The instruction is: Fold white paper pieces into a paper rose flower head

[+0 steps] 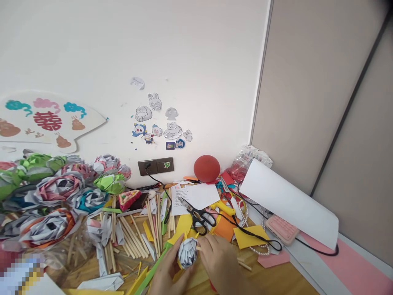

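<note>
My left hand (168, 268) curls around a ball-shaped white folded-paper flower (188, 253) with layered petals and a few yellow tips at its top. Close against the flower's right side, my right hand (217, 260) has its fingers closed on a thin wooden stick (245, 265); a light end of it shows by the flower and another beyond the hand. Whether the stick enters the flower is hidden by my fingers. Just above both hands lie black-handled scissors (199, 217) on yellow paper (183, 229).
Finished paper flowers (58, 186) pile up at left, beside loose wooden sticks (132, 237). A yellow glue gun (224, 207) with a black cord, an orange paper piece (224, 225), a red balloon (206, 168), a written sheet (196, 196) and a pink calculator-like keypad (282, 229) surround the work area.
</note>
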`<state>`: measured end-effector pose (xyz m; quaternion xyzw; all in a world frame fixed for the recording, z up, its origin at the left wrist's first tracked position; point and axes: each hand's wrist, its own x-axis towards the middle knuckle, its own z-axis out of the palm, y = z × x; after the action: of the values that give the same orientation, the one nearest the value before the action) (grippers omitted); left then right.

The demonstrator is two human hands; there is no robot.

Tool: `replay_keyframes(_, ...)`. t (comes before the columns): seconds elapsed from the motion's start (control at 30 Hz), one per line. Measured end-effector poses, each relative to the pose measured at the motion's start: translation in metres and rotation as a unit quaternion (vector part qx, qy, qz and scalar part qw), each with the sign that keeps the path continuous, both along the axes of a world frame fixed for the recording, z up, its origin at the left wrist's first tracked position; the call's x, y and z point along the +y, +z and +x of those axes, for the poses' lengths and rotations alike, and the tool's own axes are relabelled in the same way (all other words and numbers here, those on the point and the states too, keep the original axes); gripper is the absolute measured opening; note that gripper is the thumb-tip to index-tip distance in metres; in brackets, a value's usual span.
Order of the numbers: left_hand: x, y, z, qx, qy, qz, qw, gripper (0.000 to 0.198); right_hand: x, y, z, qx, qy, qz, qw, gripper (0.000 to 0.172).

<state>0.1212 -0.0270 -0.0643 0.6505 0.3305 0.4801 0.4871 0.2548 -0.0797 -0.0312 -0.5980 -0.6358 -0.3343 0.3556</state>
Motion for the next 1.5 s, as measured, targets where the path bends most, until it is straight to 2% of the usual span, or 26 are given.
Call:
replay_keyframes(0.23, 0.003, 0.003, -0.003, 0.005, -0.031, -0.026, 0.999, 0.053, -0.002, 0.003, 0.001, 0.144, 0.034, -0.043, 0.988, 0.039)
replay_keyframes(0.37, 0.003, 0.003, -0.003, -0.002, -0.027, -0.037, 0.999, 0.059, -0.001, 0.003, 0.002, 0.215, 0.051, -0.098, 0.97, 0.024)
replay_keyframes(0.43, 0.002, 0.0, 0.0, -0.023, -0.005, -0.042, 0.999, 0.062, 0.0, 0.007, 0.003, 0.289, 0.056, -0.169, 0.941, 0.015)
replay_keyframes(0.53, 0.001, -0.003, 0.003, -0.039, -0.007, -0.059, 0.997, 0.066, 0.002, 0.015, 0.007, 0.431, 0.094, -0.272, 0.855, 0.01)
replay_keyframes(0.6, 0.001, -0.004, 0.004, -0.049, -0.016, -0.072, 0.996, 0.068, 0.003, 0.019, 0.011, 0.504, 0.162, -0.298, 0.795, 0.008)
replay_keyframes(0.67, 0.0, -0.004, 0.004, -0.058, -0.023, -0.081, 0.995, 0.069, 0.004, 0.021, 0.015, 0.535, 0.216, -0.305, 0.758, 0.008)
replay_keyframes(0.7, 0.0, -0.004, 0.004, -0.062, -0.024, -0.084, 0.994, 0.069, 0.004, 0.021, 0.016, 0.532, 0.22, -0.304, 0.759, 0.009)
replay_keyframes(0.73, 0.0, -0.003, 0.004, -0.067, -0.025, -0.086, 0.994, 0.068, 0.004, 0.021, 0.016, 0.516, 0.209, -0.301, 0.774, 0.009)
replay_keyframes(0.87, 0.003, 0.002, -0.001, -0.063, -0.048, -0.094, 0.992, 0.064, 0.002, 0.017, 0.013, 0.38, 0.099, -0.268, 0.88, 0.012)
replay_keyframes(0.97, 0.004, 0.007, -0.005, -0.041, -0.076, -0.096, 0.992, 0.061, 0.001, 0.014, 0.009, 0.32, 0.075, -0.248, 0.911, 0.015)
replay_keyframes(1.1, 0.006, 0.009, -0.008, -0.041, -0.078, -0.092, 0.992, 0.06, 0.002, 0.01, 0.008, 0.326, 0.091, -0.232, 0.912, 0.015)
replay_keyframes(1.17, 0.007, 0.007, -0.008, -0.037, -0.093, -0.095, 0.99, 0.06, 0.003, 0.009, 0.008, 0.378, 0.118, -0.236, 0.887, 0.016)
replay_keyframes(1.27, 0.008, 0.003, -0.009, -0.045, -0.109, -0.095, 0.988, 0.062, 0.005, 0.01, 0.01, 0.466, 0.178, -0.255, 0.829, 0.014)
replay_keyframes(1.3, 0.009, 0.002, -0.009, -0.048, -0.11, -0.094, 0.988, 0.062, 0.006, 0.011, 0.011, 0.477, 0.185, -0.257, 0.82, 0.011)
replay_keyframes(1.37, 0.008, 0.001, -0.008, -0.046, -0.103, -0.09, 0.99, 0.061, 0.005, 0.012, 0.011, 0.464, 0.165, -0.249, 0.834, 0.005)
replay_keyframes(1.5, 0.004, 0.006, -0.007, -0.032, -0.066, -0.066, 0.995, 0.056, 0.0, 0.014, 0.01, 0.361, 0.102, -0.209, 0.903, 0.005)
